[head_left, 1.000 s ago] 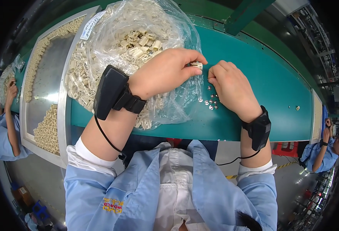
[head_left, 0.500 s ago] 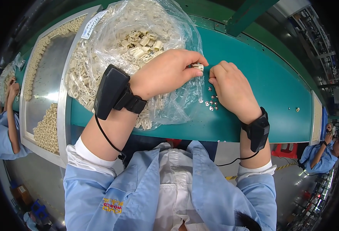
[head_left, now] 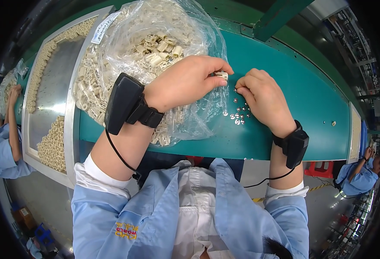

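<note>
Between the thumb and fingers of my left hand (head_left: 193, 80) is a small cream plastic housing (head_left: 221, 76), held above the green bench top beside the bag. My right hand (head_left: 261, 97) is closed in a pinch just to the right of it, with a tiny shiny metal piece (head_left: 235, 90) at its fingertips. Whether the fingers grip that piece or only touch it is hard to make out. Several small round metal parts (head_left: 237, 116) lie loose on the bench below my right hand. Under my left forearm, a large clear plastic bag (head_left: 205, 116) holds many cream housings (head_left: 157, 49).
A metal-framed tray (head_left: 72, 108) with rows of cream pieces (head_left: 53, 144) stands at the left. A green metal beam (head_left: 280, 19) crosses the back of the bench (head_left: 302, 108). A small loose part (head_left: 333, 123) lies farther right. Co-workers in blue sit at both sides.
My right hand has shifted slightly right, its fingertips showing a little more of the metal parts. Some of those parts have spread to the right. My left hand keeps its hold, almost unmoved.
</note>
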`<action>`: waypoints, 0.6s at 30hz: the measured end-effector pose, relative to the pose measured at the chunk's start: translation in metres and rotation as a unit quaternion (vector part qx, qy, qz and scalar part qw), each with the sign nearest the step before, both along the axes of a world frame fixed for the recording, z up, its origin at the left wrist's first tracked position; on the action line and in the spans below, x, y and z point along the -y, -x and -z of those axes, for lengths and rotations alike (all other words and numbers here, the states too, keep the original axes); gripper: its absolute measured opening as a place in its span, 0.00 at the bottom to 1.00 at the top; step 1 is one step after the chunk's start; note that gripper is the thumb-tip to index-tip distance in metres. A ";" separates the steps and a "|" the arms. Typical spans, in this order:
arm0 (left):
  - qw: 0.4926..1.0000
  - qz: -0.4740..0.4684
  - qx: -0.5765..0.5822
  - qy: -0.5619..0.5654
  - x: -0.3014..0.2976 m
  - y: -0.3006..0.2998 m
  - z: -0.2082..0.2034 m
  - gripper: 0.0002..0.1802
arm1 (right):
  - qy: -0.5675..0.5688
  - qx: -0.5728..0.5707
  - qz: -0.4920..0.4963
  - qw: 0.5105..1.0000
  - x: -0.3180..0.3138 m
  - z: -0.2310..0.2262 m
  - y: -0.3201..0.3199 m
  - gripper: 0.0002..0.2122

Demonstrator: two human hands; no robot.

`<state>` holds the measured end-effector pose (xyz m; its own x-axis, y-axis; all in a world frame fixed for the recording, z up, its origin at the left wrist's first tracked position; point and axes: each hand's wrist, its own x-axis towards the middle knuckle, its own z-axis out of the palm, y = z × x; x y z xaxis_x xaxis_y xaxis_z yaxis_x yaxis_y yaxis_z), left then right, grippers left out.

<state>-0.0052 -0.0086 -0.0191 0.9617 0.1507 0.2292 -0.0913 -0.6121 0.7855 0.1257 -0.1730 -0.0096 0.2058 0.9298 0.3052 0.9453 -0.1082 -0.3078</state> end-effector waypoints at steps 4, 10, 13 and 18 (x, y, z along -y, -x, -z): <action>1.000 -0.001 -0.005 -0.006 0.001 0.000 0.000 0.13 | 0.037 0.018 0.003 0.999 0.001 -0.002 0.005 0.03; 1.000 0.000 0.000 -0.029 0.000 0.000 0.001 0.13 | 0.054 0.054 0.014 0.997 -0.001 -0.002 0.014 0.03; 1.000 0.002 -0.002 -0.030 0.001 0.000 0.000 0.13 | 0.063 0.076 0.018 0.995 -0.003 -0.002 0.014 0.04; 1.000 0.001 0.001 -0.031 0.001 0.000 0.001 0.13 | 0.069 0.082 0.019 0.994 -0.004 0.001 0.013 0.04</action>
